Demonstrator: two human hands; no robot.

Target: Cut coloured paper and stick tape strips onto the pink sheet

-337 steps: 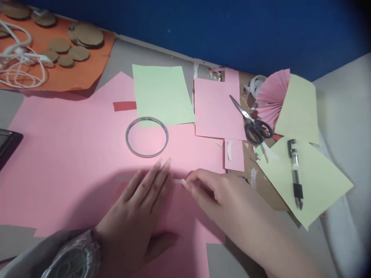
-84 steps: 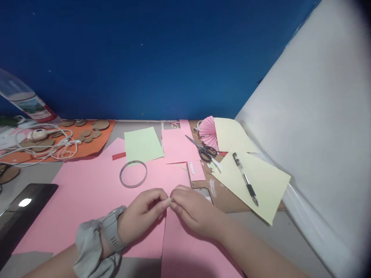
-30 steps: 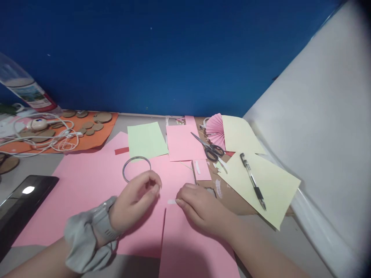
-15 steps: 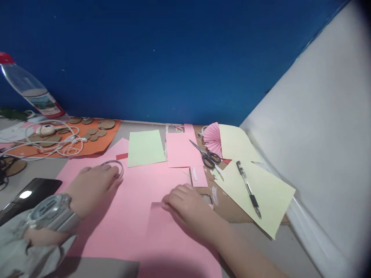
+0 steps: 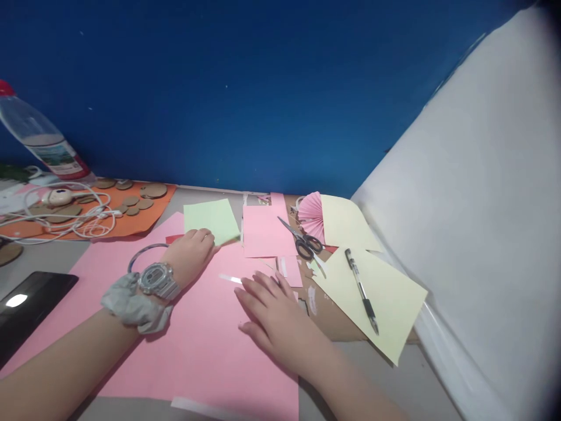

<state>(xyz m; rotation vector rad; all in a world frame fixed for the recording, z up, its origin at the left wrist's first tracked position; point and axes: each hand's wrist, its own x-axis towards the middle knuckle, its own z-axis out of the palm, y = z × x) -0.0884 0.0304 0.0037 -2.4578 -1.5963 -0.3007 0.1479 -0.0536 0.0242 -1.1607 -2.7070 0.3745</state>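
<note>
My left hand [image 5: 190, 254], with a clear watch and a grey scrunchie at the wrist, is closed at the lower left corner of a light green sheet of paper [image 5: 210, 216]. The sheet's near edge looks slightly raised; the thumb's hold is partly hidden. Palm down on a large pink sheet [image 5: 210, 345], my right hand [image 5: 274, 318] has its fingers apart and holds nothing. By its fingertips lies a narrow whitish strip [image 5: 230, 279]. A thin grey-blue ring [image 5: 144, 249] shows behind the left wrist, partly covered.
Black-handled scissors [image 5: 304, 242], a smaller pink sheet [image 5: 267, 231], a pink pleated fan [image 5: 311, 216] and a pen [image 5: 363, 295] on pale yellow paper [image 5: 394, 316] are at right. To the left are a phone [image 5: 35, 316], white cable [image 5: 103, 204] and bottle [image 5: 55, 146].
My left hand has left the ring and moved right to the green sheet. My right hand has spread its fingers, and the raised-looking edge of the pink sheet beneath it now lies flat.
</note>
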